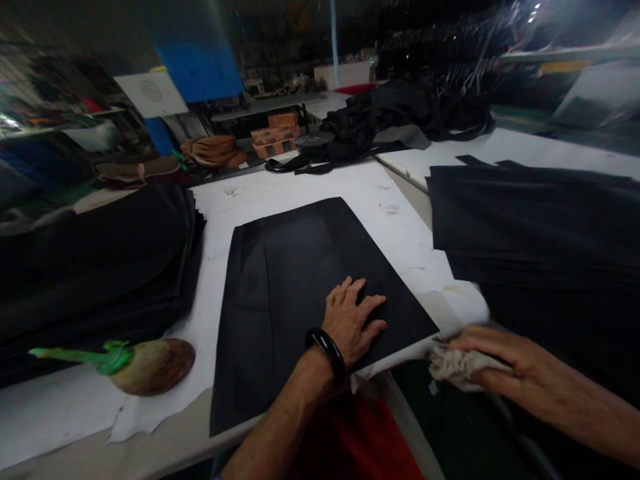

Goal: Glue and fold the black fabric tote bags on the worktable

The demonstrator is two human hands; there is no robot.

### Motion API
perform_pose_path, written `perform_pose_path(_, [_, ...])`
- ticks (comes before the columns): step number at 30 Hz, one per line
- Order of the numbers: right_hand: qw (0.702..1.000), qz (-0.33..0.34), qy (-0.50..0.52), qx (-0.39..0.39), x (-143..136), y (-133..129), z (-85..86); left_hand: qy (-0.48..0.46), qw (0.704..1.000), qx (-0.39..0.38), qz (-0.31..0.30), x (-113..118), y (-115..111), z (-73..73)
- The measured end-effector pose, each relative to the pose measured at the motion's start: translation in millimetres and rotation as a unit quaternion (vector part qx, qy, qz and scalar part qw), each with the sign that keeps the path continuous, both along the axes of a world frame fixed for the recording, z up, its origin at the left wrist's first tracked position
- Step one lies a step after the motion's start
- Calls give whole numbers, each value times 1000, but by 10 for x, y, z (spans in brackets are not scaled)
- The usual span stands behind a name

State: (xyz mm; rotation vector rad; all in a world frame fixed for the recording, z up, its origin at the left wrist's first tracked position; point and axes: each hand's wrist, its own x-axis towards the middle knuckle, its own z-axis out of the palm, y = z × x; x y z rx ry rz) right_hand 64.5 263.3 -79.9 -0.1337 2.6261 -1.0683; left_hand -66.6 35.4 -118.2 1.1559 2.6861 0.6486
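A flat black fabric piece [300, 267] lies on the white table [320, 187] in front of me. My left hand [353, 319], with a black bangle on the wrist, rests palm down on its lower right part, fingers spread. My right hand [493, 353] is off the table's right corner, closed around a crumpled pale rag [457, 367].
A thick stack of black fabric [95, 260] sits at the left, another spread of black pieces [540, 227] at the right. A brown rounded tool with a green handle [145, 365] lies at the near left. Heaped black cloth [410, 113], orange boxes [277, 133] and tan pads [215, 150] stand at the back.
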Motion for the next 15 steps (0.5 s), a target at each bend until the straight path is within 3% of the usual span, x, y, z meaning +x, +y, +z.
perform_pose_path(4, [992,-30,118,26,-149,-256,-104,-1,1000,0,3,3,6,0])
perform_pose_path(7, [994,74,74,-12,-128,-465,-148,-4,1000,5,8,11,12,12])
perform_pose_path(9, [994,91,20,-53,-65,-501,-140,-14,1000,15,8,13,12,24])
perform_pose_path(12, [997,-56,-5,-56,-21,-370,-121,-45,998,46,16,13,-7,31])
perform_pose_path(15, [985,-164,56,-24,-155,-153,-123,-89,987,127,38,15,-61,14])
